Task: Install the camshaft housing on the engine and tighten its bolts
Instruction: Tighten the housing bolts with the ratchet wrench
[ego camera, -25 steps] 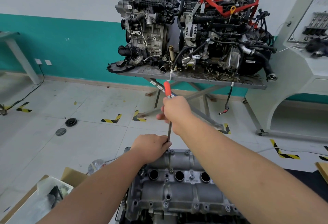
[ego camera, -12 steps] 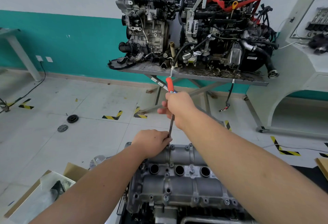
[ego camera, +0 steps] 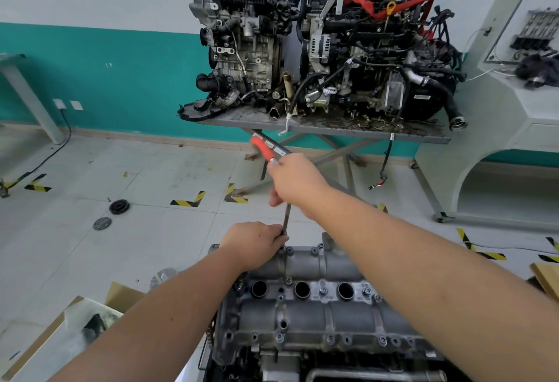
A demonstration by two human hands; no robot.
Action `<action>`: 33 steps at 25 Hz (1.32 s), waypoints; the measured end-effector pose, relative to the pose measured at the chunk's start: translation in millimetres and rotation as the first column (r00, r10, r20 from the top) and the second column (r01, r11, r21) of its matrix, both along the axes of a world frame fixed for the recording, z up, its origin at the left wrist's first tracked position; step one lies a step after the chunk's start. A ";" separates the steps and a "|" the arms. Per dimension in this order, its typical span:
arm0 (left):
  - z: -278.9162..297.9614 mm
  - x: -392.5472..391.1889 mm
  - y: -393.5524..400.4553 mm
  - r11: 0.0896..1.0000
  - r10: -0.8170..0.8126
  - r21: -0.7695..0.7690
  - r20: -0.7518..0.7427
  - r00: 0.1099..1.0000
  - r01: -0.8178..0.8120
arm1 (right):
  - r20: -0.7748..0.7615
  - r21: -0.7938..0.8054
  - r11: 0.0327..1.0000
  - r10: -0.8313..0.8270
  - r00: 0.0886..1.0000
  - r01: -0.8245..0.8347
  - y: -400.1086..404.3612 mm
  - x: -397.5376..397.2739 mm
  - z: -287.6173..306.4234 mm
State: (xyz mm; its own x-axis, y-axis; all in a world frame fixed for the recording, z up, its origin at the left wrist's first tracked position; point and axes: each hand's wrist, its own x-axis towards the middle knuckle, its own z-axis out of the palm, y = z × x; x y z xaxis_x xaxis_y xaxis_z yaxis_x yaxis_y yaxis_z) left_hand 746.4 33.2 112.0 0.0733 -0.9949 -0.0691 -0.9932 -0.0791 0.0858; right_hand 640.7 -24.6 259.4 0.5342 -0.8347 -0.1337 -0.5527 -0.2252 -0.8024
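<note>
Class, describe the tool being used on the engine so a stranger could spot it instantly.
Start at the grey camshaft housing at the bottom. At its far left corner a thin metal shaft rises from the left hand to the right hand. That tool alone has a red handle.

Grey camshaft housing point(ego camera: 314, 300) sits flat atop my engine point(ego camera: 302, 360), three open plug wells up, bolts point(ego camera: 289, 281) along its edges.
</note>
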 end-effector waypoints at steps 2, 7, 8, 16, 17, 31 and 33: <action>0.3 -1.1 0.5 1.000 0.000 0.005 -0.011 1.000 0.000 | 0.260 0.504 0.845 -0.344 0.902 0.178 8.0 9.0 3.1; 2.2 -1.1 0.6 1.000 0.006 0.018 0.014 1.000 -0.007 | -0.382 -0.472 0.821 0.138 0.914 -0.322 3.1 7.8 -4.8; 2.3 -1.0 0.1 1.000 0.007 0.021 0.022 1.000 -0.007 | -0.588 -0.581 0.572 0.197 0.784 -0.580 0.5 3.6 -3.9; 0.6 -1.3 -1.0 1.000 -0.002 0.008 0.011 1.000 0.002 | -0.298 -0.254 0.907 0.259 0.919 -0.337 -3.4 2.9 3.5; 1.0 -1.3 -1.1 1.000 0.000 0.008 -0.003 1.000 0.000 | -0.105 0.000 0.987 0.160 0.981 -0.161 -3.2 4.5 4.7; -0.5 0.2 -2.7 1.000 -0.023 0.019 -0.019 1.000 0.024 | 0.815 0.576 0.643 -0.398 0.422 -0.504 15.1 -36.5 -44.3; 0.5 -0.2 -2.3 1.000 -0.014 0.020 -0.029 0.999 0.014 | 0.825 0.542 0.685 -0.325 0.462 -0.486 14.4 -38.3 -47.2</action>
State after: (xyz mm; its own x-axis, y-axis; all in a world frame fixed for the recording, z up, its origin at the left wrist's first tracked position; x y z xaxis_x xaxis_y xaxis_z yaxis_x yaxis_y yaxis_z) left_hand 746.1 30.9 112.6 0.0570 -0.9942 -0.0910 -0.9914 -0.0671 0.1126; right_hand 602.4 -10.2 212.2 0.7517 -0.6587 -0.0331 0.4492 0.5481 -0.7056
